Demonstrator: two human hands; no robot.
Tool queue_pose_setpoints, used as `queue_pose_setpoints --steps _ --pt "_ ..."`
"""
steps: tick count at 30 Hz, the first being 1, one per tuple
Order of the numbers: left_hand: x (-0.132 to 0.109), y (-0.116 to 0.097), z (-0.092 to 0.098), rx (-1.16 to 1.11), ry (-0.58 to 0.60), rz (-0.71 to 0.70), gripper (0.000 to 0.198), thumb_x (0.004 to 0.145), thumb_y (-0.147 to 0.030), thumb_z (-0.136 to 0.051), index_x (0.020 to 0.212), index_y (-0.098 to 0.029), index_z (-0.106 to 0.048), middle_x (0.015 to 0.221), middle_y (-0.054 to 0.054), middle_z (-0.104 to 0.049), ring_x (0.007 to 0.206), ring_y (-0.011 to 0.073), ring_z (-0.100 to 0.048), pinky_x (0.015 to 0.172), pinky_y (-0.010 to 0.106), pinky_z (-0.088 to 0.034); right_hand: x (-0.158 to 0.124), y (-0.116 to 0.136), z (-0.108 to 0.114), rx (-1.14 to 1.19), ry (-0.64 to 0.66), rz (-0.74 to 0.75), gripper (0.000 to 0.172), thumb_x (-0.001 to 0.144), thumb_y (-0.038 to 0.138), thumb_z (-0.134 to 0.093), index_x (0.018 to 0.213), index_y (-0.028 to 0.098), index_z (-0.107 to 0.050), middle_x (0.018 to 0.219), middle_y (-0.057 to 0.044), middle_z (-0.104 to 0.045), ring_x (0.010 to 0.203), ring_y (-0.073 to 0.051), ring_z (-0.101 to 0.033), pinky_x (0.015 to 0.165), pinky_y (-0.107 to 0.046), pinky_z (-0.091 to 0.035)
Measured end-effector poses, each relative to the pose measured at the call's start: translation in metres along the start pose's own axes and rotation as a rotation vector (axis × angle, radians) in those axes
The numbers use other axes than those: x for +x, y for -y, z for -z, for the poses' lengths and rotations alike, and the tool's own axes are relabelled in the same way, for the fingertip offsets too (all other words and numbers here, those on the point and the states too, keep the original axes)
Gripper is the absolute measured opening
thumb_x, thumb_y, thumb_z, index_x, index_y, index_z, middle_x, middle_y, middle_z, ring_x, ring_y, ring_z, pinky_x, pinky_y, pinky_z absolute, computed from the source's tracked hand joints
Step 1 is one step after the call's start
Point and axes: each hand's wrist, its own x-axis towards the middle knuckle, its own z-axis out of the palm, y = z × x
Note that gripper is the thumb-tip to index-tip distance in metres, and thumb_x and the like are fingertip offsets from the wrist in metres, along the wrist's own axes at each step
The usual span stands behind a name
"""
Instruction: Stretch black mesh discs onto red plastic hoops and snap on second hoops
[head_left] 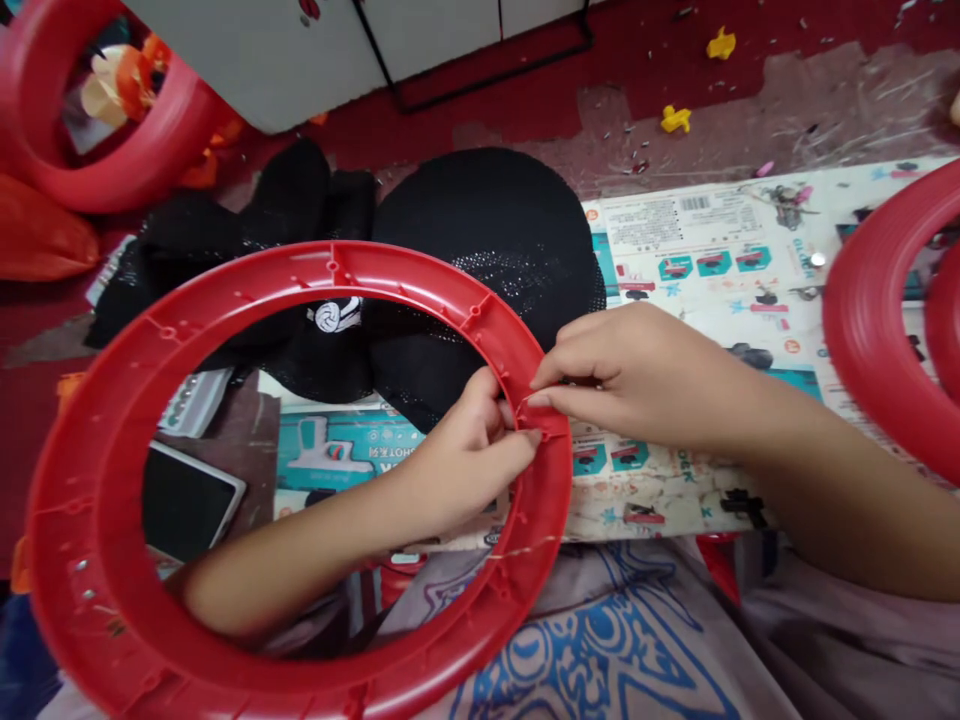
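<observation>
A large red plastic ring (112, 420) is held across the lap, its right-hand rim pinched between both hands. The left hand (469, 455) is passed up through the opening, fingers closed on the inner edge; the right hand (626, 375) is clamped on the outer edge just beside it, fingertips meeting over a small tab. A slip seems likely here — the thin rim could be bent or the tab snapped if squeezed unevenly.
</observation>
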Motion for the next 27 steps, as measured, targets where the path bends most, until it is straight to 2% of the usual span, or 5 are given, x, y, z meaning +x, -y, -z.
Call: queue_pose_setpoints --steps 6,10,14,21,27 --pt "-0.004 -0.007 0.009 0.396 0.202 -0.047 0.045 0.081 -0.016 -0.050 0.124 -0.020 -0.038 0.114 0.006 -0.053 0.102 0.0199 -0.053 0.087 0.034 -0.047 -0.004 -0.004 0.008 -0.084 -0.008 0.180 0.022 0.089 0.017 -0.050 0.079 0.017 -0.070 0.077 -0.002 -0.063 0.069 -0.011 -0.055 0.061 -0.023 -0.038" --pt "-0.006 -0.009 0.010 0.457 0.277 -0.039 0.039 0.083 -0.017 -0.047 0.121 -0.018 -0.035 0.098 0.003 -0.053 0.091 0.0184 -0.054 0.083 0.035 -0.048 -0.004 -0.005 0.001 -0.211 -0.083 0.306 0.029 0.093 0.018 -0.042 0.081 0.015 -0.069 0.081 -0.006 -0.063 0.071 -0.014 -0.055 0.062 -0.025 -0.041" --pt "-0.008 -0.006 0.008 0.379 0.337 0.060 0.040 0.085 -0.020 -0.050 0.121 -0.019 -0.033 0.093 0.003 -0.052 0.079 0.0162 -0.054 0.069 0.031 -0.049 -0.002 -0.008 -0.006 -0.216 -0.128 0.305 0.030 0.093 0.018 -0.042 0.080 0.013 -0.069 0.083 -0.008 -0.065 0.076 -0.016 -0.058 0.065 -0.027 -0.043" --pt "-0.004 -0.006 -0.001 -0.099 0.225 0.111 0.038 0.077 -0.029 -0.064 0.108 -0.017 -0.046 0.086 0.000 -0.053 0.071 0.0106 -0.052 0.061 0.022 -0.045 -0.001 -0.006 -0.005 -0.077 -0.089 0.161 0.018 0.086 0.013 -0.055 0.078 0.015 -0.071 0.081 -0.004 -0.066 0.070 -0.012 -0.057 0.062 -0.023 -0.039" --pt "0.000 0.002 -0.007 -0.051 -0.084 0.069 0.034 0.079 -0.022 -0.058 0.110 -0.020 -0.044 0.074 -0.004 -0.054 0.063 0.0096 -0.052 0.059 0.021 -0.046 0.003 -0.001 -0.011 -0.154 0.004 0.023 0.014 0.084 0.017 -0.060 0.079 0.018 -0.073 0.078 -0.002 -0.067 0.067 -0.012 -0.056 0.057 -0.023 -0.031"
